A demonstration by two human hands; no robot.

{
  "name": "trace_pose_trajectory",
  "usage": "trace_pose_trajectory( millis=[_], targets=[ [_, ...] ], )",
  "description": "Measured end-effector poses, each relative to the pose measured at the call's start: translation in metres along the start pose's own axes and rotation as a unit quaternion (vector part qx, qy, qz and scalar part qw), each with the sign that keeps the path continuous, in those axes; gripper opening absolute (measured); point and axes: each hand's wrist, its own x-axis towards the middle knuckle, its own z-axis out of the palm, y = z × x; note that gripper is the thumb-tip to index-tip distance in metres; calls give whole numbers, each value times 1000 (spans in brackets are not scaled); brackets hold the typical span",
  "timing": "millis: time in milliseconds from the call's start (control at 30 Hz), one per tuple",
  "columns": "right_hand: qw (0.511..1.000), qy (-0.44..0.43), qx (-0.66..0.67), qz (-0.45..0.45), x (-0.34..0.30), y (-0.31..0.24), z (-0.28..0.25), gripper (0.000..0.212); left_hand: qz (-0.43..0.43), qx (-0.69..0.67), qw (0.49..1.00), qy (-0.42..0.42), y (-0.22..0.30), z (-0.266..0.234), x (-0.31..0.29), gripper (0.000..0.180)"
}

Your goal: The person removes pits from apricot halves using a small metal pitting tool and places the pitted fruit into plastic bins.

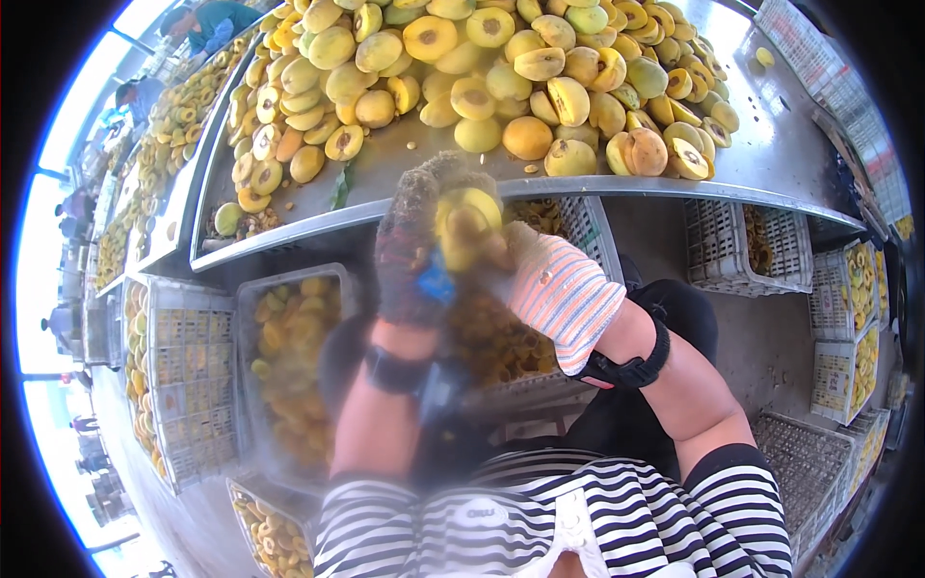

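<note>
My left hand (416, 241), in a dirty dark knit glove with a blue patch, is closed around a cut yellow peach (469, 214) just over the table's front edge. My right hand (559, 284), in a striped knit glove, is closed with its fingertips at the cut face of that peach. Blur hides whatever those fingertips hold. Straight ahead, a large heap of yellow peaches (472, 96), whole and halved, lies on the metal table (395, 154). Beneath my hands a crate (593, 236) holds brownish-yellow pieces, partly covered by my arms.
To my left stand a grey bin (349, 289) of yellow fruit and a white crate (198, 385) of halves. Another crate (752, 246) sits under the table at right, near stacked crates (836, 376). People (220, 24) work at a fruit-covered table at far left.
</note>
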Motion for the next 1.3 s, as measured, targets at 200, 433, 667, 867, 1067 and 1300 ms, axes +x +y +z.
trace_pose_trajectory(
  millis=[200,433,667,867,1067,1300],
  targets=[
    [999,34,-18,-14,-3,2,15,21,3,99,995,-18,-7,-14,-5,35],
    [997,58,50,0,1,9,38,28,163,437,884,-41,-21,-32,-2,36],
    [992,1,123,-20,6,10,45,22,91,241,963,-81,1,-25,1,45],
    [921,-56,372,-105,2,6,21,15,31,98,993,-52,-2,-17,-4,44],
    [655,-241,710,91,-5,-15,0,12,295,392,869,-62,-3,-22,8,30],
    [913,-169,361,84,-10,-17,7,20,115,211,952,-191,-2,-37,9,39]
  ],
)
